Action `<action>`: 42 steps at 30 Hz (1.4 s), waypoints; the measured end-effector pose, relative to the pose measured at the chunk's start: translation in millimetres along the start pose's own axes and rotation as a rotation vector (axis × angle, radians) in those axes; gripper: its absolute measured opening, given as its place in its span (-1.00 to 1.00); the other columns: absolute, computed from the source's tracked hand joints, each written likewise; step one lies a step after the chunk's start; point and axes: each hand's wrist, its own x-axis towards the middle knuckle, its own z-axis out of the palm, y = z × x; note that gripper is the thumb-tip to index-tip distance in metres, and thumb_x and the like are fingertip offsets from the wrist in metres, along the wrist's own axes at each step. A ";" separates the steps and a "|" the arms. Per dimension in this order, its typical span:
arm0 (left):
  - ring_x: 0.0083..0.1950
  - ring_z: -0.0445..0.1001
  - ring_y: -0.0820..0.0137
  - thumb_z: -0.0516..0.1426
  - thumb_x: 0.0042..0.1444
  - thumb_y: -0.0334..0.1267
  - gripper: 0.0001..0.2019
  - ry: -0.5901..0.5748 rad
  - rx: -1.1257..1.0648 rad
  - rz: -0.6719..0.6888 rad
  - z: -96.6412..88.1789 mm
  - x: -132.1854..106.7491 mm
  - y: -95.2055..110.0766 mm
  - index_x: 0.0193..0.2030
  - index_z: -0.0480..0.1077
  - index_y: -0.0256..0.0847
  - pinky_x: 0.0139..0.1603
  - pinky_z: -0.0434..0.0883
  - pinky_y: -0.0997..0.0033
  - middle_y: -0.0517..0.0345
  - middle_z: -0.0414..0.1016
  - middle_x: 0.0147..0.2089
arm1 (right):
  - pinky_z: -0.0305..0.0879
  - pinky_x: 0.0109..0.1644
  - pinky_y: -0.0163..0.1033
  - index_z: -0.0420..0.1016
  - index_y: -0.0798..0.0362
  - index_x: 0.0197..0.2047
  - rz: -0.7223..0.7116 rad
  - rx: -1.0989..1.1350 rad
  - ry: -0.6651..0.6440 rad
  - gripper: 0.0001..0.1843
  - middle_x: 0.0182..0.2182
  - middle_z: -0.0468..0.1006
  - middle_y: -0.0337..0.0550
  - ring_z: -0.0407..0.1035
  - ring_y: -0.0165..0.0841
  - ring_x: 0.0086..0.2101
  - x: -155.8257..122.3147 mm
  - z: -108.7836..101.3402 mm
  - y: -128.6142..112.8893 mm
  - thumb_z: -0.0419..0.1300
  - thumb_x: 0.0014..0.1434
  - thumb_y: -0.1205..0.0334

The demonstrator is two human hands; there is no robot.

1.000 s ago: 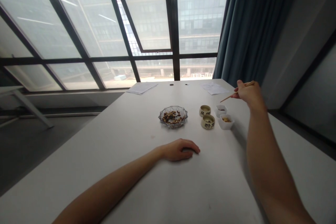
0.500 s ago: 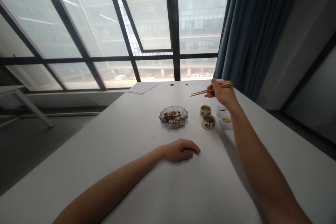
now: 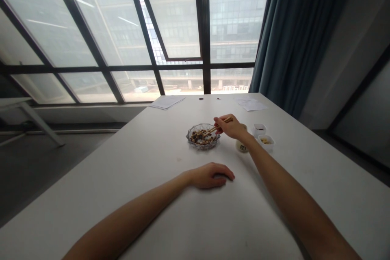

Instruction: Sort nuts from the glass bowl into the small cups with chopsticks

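My right hand (image 3: 230,126) is closed on a pair of wooden chopsticks (image 3: 218,126), whose tips reach down into a clear glass bowl (image 3: 203,146). Mixed nuts or dried beans (image 3: 198,135), brown, dark and pale, lie in the bowl; I cannot tell whether the tips grip any piece. Behind my right wrist, a small ceramic cup (image 3: 243,146) with dark characters shows only in part, and a second cup is mostly hidden. My left hand (image 3: 211,175) rests on the white table (image 3: 158,162) in front of the bowl, fingers loosely curved and apart, holding nothing.
Right of the cups stand two small white tubs: one (image 3: 259,129) with dark contents, the other (image 3: 266,143) with pale yellow pieces. Papers lie at the far left (image 3: 167,102) and far right (image 3: 250,104) of the table. Windows and a blue curtain (image 3: 283,40) are beyond.
My right hand has moved left and down with the chopsticks, from above the cups to the glass bowl. Its arm now covers most of the cups. My left hand stays in place.
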 end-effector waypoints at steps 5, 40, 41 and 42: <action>0.18 0.52 0.22 0.11 0.33 -0.21 -0.69 -0.008 -0.001 0.001 0.8 -0.2 -1.8 0.16 0.48 -0.16 0.29 0.39 0.22 -0.09 0.56 0.15 | 0.50 -0.49 -0.31 0.58 0.10 -0.44 -0.013 0.006 -0.003 -0.40 -0.54 0.63 -0.07 0.55 -0.30 -0.57 4.8 3.5 21.8 0.28 0.11 -0.35; 0.19 0.52 0.24 0.10 0.33 -0.26 -0.69 -0.014 0.012 0.022 0.7 -0.5 -2.7 0.16 0.48 -0.17 0.30 0.38 0.24 -0.09 0.55 0.16 | 0.60 -0.43 -0.28 0.53 0.12 -0.51 0.061 0.075 0.216 -0.45 -0.56 0.63 0.07 0.61 -0.21 -0.52 2.9 -14.7 -14.8 0.30 0.21 -0.22; 0.19 0.52 0.24 0.10 0.33 -0.27 -0.69 -0.015 0.011 0.025 0.8 -0.4 -2.8 0.16 0.47 -0.18 0.29 0.38 0.24 -0.10 0.55 0.16 | 0.60 -0.43 -0.28 0.54 0.13 -0.50 0.053 0.067 0.232 -0.45 -0.55 0.63 0.07 0.61 -0.21 -0.52 0.3 -23.9 -26.6 0.29 0.22 -0.21; 0.18 0.52 0.24 0.10 0.33 -0.27 -0.69 -0.015 0.010 0.027 1.0 -0.3 -2.9 0.16 0.48 -0.18 0.29 0.39 0.25 -0.10 0.55 0.16 | 0.60 -0.45 -0.28 0.54 0.14 -0.50 0.050 0.048 0.268 -0.44 -0.56 0.62 0.07 0.60 -0.21 -0.53 -3.3 -34.0 -38.7 0.29 0.22 -0.21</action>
